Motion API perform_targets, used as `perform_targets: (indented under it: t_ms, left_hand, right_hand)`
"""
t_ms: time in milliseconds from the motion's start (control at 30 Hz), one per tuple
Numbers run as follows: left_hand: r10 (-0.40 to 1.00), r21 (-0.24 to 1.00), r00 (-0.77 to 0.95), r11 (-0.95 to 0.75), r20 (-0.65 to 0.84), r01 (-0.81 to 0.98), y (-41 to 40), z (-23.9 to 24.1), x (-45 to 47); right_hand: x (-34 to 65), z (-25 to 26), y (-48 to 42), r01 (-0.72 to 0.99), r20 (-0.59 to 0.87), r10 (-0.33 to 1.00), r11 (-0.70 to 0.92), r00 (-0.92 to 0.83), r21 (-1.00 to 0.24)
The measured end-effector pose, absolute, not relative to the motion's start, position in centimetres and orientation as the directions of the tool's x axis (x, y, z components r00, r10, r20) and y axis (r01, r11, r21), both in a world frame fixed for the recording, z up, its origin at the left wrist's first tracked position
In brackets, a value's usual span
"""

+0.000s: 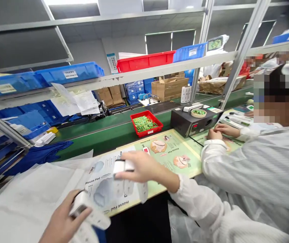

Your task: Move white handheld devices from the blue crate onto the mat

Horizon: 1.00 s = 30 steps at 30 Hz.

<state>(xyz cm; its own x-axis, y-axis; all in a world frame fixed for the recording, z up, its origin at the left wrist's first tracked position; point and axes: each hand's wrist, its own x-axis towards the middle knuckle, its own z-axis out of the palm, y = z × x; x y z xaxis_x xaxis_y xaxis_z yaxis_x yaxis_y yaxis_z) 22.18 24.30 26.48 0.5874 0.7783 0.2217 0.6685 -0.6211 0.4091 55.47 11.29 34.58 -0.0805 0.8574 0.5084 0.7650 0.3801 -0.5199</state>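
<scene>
My left hand (62, 217), at the lower left, is closed with thumb and fingers around a white plastic piece (80, 204) with a dark edge. Rounded white plastic parts (100, 216) hang just below that hand; blur hides whether they join it. Over the mouse pads, my right hand (141, 167) grips a white plastic block (124, 166) between thumb and fingers. Beneath it are more blurred white parts (143, 192). A grey-and-white mouse pad (104, 197) lies under both hands. Behind my right hand is a small white device with a red face (146, 150).
A red tray (146, 132) of small green-yellow parts stands at the bench's back. Right of it sits a black box (182, 123) with a round dish on top. A co-worker's hands (219, 131) work at the right. White sheeting (33, 202) covers the left side.
</scene>
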Motion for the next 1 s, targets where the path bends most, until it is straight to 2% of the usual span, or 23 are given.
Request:
perform_targets:
  t_ms: [133,267,400,500,667,767,867,933,1000]
  left_hand:
    - [0.616,0.543,0.788,-0.664,0.006,0.515,27.5,27.0,32.1]
    - [0.498,0.598,0.853,-0.641,-0.155,0.482,30.1,25.7,38.7]
    - [0.473,0.585,0.852,-0.635,-0.223,0.505,31.6,24.5,41.5]
    - [0.496,0.501,0.837,-0.676,-0.233,0.54,32.1,23.9,43.1]
    - [0.575,0.324,0.798,-0.732,-0.179,0.6,33.0,22.3,44.1]
    - [0.58,0.226,0.814,-0.799,0.045,0.557,33.2,22.1,44.4]
    - [0.526,0.15,0.806,-0.851,0.271,0.504,32.1,22.9,46.8]
    - [0.47,0.114,0.831,-0.881,0.297,0.458,30.2,23.4,49.7]
    - [0.388,0.083,0.885,-0.921,0.257,0.38,27.6,23.3,52.9]
  right_hand:
    - [63.5,32.7,10.4,0.843,0.389,0.909,0.085,0.153,-0.531]
    - [70.1,30.1,11.0,0.818,0.207,0.936,-0.125,0.285,-0.561]
    - [74.0,27.8,13.8,0.804,0.094,0.932,-0.248,0.351,-0.54]
    - [75.5,25.7,17.3,0.802,-0.006,0.938,-0.298,0.345,-0.517]
    - [78.1,22.7,21.2,0.761,-0.121,0.916,-0.386,0.381,-0.521]
    - [79.5,21.7,21.4,0.735,-0.111,0.905,-0.401,0.412,-0.547]
    - [80.1,21.1,20.6,0.72,-0.094,0.906,-0.388,0.412,-0.576]
    - [80.2,20.9,20.2,0.715,-0.088,0.905,-0.386,0.416,-0.583]
    - [80.3,20.7,19.9,0.712,-0.09,0.899,-0.398,0.429,-0.578]
